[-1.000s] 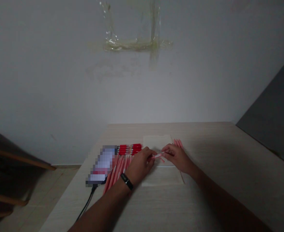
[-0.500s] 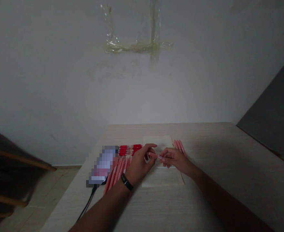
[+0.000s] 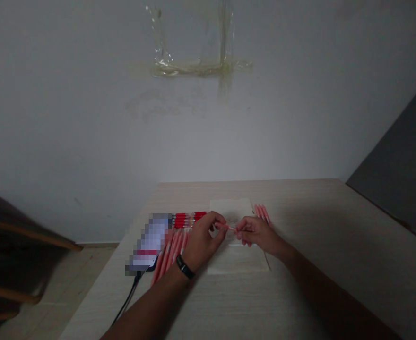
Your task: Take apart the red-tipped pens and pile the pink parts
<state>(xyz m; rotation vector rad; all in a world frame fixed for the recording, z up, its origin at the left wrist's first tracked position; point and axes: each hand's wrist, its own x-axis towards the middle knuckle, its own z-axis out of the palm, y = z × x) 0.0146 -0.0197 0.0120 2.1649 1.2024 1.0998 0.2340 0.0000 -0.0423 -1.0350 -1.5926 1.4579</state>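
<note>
**Both hands now pinch one pink pen**

Half a second ago my left forefinger stood raised, away from the pen; now the thumb and fingertips of my left hand (image 3: 203, 241) have closed on one end of the slim pink pen (image 3: 231, 228). My right hand (image 3: 259, 232) pinches the other end, its fingers curled, so I judge the pen is steadier, gripped from both sides. It lies between my fingertips, over a pale sheet (image 3: 236, 260).

Beside my left hand, a row of pink pens (image 3: 169, 252) runs towards me, with red pens (image 3: 183, 220) just beyond. Further left are a blurred-out phone (image 3: 151, 241) and its black cable (image 3: 125, 298). More pink pens, a small group (image 3: 262, 213), lie just past my right hand.

The light wood-grain table (image 3: 300, 293) meets a grey wall (image 3: 282, 118) ahead of my hands, with yellowed tape (image 3: 194, 71) high on it.
</note>
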